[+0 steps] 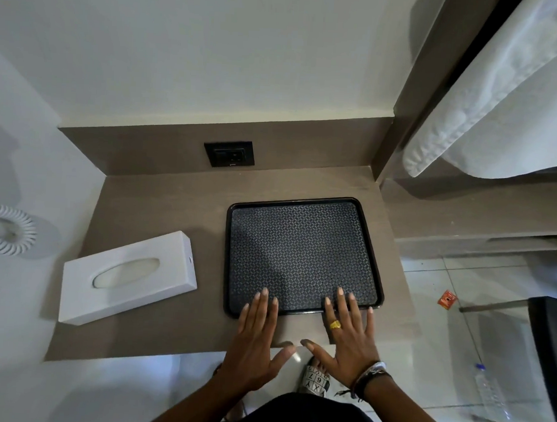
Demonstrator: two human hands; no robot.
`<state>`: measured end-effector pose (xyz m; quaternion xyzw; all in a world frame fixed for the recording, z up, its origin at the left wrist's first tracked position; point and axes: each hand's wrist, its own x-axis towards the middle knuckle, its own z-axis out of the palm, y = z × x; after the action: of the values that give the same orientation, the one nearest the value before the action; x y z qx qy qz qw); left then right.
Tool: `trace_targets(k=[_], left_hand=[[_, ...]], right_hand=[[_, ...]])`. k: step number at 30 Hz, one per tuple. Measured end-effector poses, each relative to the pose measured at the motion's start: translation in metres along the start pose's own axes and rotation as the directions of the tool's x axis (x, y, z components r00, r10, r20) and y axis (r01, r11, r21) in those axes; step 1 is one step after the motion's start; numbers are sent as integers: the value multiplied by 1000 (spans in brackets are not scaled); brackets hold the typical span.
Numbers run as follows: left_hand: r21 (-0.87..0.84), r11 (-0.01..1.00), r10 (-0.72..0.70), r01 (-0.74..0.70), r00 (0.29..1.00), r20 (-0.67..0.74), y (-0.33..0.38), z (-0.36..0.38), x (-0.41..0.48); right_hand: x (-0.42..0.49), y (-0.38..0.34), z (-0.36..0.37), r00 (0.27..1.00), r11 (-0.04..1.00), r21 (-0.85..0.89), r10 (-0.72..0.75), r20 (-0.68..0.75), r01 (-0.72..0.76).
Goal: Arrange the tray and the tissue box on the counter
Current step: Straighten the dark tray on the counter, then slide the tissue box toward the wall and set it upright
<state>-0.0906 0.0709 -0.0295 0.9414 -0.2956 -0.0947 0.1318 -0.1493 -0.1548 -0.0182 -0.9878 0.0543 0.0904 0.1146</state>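
A: Both hands were down at the near edge of the tray [300, 254], flat and spread wide. The left hand [257, 335] had its fingertips over the near rim, lying on the patterned bottom. Nothing was gripped there.

B: And the right hand [348, 337]?

A: Same story. Fingers splayed, tips past the near rim toward the tray's right corner, a gold ring [335, 324] on one finger and bands on the wrist. It held nothing; the palm sat over bare counter [161, 211].

B: Where did the tray sit?

A: On the brown counter, right of centre, its right edge close to the counter's right side and its far edge short of the back panel with the dark socket [229, 153]. It was turned slightly off square.

B: The tissue box [128, 274]?

A: White, lying flat at the counter's left side, its oval slot facing up. It sat at an angle, clearly apart from the tray, with bare counter between them. Neither hand touched it.

B: Anything else on the left?

A: A white coiled cord [6, 232] against the wall.
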Motion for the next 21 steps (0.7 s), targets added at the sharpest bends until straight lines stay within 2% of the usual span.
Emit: trace_targets(k=[3, 9, 21], left_hand=[[26, 999, -24, 22, 997, 75, -1, 5, -3], [41, 997, -66, 61, 989, 134, -7, 3, 5], [74, 997, -43, 33, 989, 139, -29, -21, 64]], right_hand=[[2, 2, 8, 999, 1000, -3, 1, 39, -1], [15, 6, 10, 997, 1000, -7, -1, 82, 2], [81, 9, -2, 995, 999, -38, 15, 100, -12]])
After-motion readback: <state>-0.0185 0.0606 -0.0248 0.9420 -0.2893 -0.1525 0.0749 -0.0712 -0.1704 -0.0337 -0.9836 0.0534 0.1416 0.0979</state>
